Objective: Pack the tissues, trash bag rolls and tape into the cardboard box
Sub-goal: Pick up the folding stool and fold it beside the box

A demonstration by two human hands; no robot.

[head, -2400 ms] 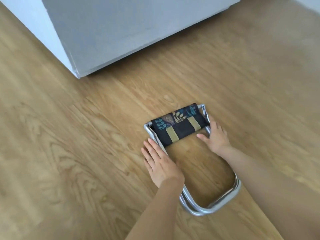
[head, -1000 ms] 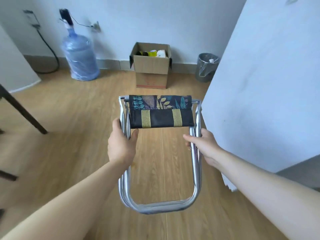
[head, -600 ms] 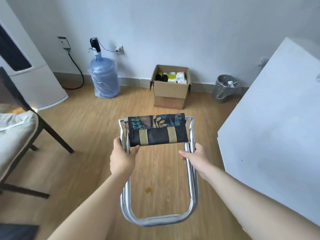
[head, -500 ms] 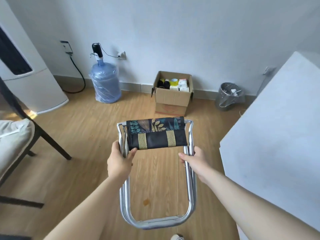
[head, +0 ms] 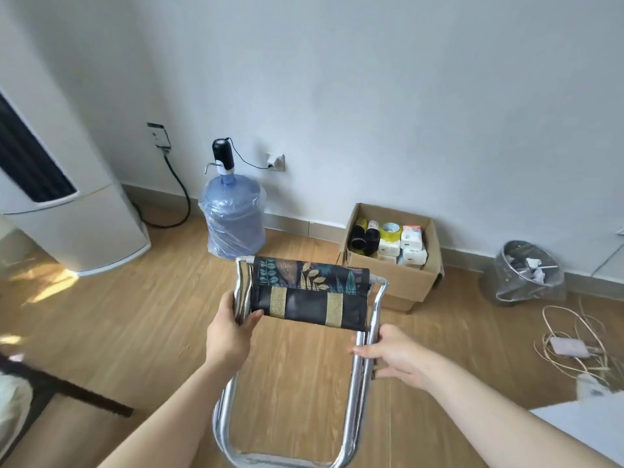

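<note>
An open cardboard box (head: pixel 405 282) stands on the floor against the far wall. Inside it lie white tissue packs (head: pixel 410 243), black trash bag rolls (head: pixel 364 234) and a roll of tape (head: pixel 390 229). I hold a folded metal-framed stool (head: pixel 310 298) with a dark leaf-print fabric seat up in front of me, between me and the box. My left hand (head: pixel 231 331) grips its left tube and my right hand (head: pixel 393 354) grips its right tube.
A blue water jug (head: pixel 233 217) with a pump stands left of the box. A white floor-standing unit (head: pixel 67 211) is at the far left. A lined waste bin (head: pixel 526 276) and loose cables with a charger (head: pixel 570 347) lie at the right. A white surface's corner (head: pixel 587 423) shows bottom right.
I lifted the folded stool from the floor and hold it with both hands. The view has swung up and right, bringing the box, the bin and the cables into sight.
</note>
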